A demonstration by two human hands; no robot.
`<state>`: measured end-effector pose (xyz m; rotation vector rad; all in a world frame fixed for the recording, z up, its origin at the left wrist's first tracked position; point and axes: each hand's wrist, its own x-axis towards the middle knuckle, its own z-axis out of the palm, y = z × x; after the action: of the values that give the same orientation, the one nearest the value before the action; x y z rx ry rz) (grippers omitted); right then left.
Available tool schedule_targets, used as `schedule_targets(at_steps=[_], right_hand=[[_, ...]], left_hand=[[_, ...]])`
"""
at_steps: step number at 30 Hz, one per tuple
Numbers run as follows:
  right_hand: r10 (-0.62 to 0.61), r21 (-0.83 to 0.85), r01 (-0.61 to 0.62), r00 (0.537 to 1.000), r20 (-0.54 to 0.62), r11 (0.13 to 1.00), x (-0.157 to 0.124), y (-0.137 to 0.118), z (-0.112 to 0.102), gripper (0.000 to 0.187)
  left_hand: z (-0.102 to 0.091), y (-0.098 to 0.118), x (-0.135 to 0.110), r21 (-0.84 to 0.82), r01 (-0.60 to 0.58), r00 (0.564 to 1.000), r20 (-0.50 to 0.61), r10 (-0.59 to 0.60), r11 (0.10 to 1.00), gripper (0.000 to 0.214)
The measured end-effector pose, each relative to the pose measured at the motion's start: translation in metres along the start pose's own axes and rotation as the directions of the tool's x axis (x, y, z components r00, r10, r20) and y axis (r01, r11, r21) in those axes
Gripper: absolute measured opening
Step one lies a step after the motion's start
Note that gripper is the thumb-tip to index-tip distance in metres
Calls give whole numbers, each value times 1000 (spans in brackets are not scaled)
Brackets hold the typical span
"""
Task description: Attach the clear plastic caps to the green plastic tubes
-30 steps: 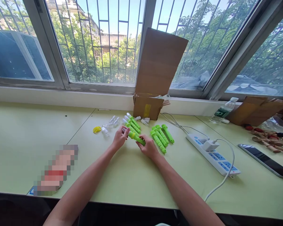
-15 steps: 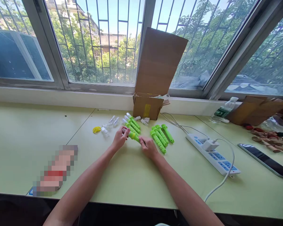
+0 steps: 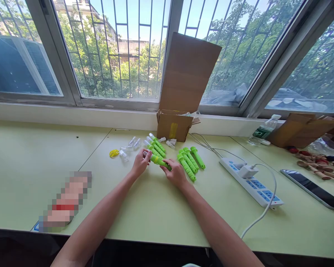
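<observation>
Between my hands is a green ribbed plastic tube (image 3: 157,160) with a clear cap at its left end and a yellow band near that end. My left hand (image 3: 140,163) pinches the capped end. Around the lower right end of the same tube, the fingers of my right hand (image 3: 174,172) are closed. Just beyond lie several capped green tubes (image 3: 156,147), side by side. To the right rest several green tubes without clear caps (image 3: 189,161). Loose clear caps (image 3: 130,146) lie past my left hand, near a small yellow bundle of rings (image 3: 114,153).
A cardboard box (image 3: 171,126) with its flap raised stands against the window sill. On the right are a white power strip (image 3: 250,181) with cables, a phone (image 3: 313,189), a plastic bottle (image 3: 264,129) and wooden pieces (image 3: 320,165). A blurred-out object (image 3: 66,200) lies at left.
My right hand has shifted its grip on the tube, its fingers now spread further along it. My left hand has moved slightly left and stays on the capped end.
</observation>
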<state>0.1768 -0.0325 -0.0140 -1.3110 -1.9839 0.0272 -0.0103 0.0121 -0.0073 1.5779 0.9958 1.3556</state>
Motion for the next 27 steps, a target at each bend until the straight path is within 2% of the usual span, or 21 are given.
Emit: schedule_targets(at_steps=[18, 27], right_hand=[[1, -98, -8, 998, -69, 995, -1, -1, 2, 19], [-37, -65, 37, 999, 13, 997, -2, -1, 3, 28]], left_hand=[[3, 1, -2, 1, 1, 1000, 16, -1, 1000, 33], [4, 5, -2, -61, 22, 1000, 12, -21, 998, 35]])
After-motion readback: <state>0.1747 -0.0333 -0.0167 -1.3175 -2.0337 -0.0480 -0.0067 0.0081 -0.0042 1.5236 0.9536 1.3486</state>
